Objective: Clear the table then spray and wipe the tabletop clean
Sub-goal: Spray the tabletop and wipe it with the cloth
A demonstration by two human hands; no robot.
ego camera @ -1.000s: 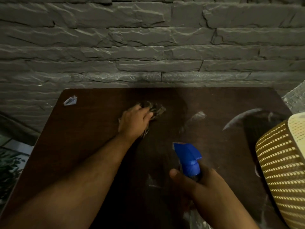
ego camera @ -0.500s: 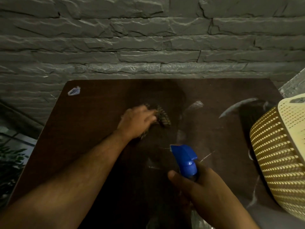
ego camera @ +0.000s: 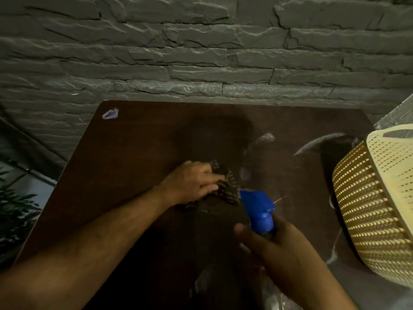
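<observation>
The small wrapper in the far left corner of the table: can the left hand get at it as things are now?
Probably yes. The wrapper lies alone on bare tabletop, nothing between it and the left hand. That hand presses on the cloth, though, so it must let go or carry it along.

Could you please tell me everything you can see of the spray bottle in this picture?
The spray bottle shows mostly its bright blue plastic trigger head, nozzle pointing away and left toward the cloth. The right hand wraps its neck, hiding the body; only a hint of clear plastic shows below. It is held upright, tilted slightly, above the dark brown table. Whether the trigger is pressed cannot be told.
</observation>
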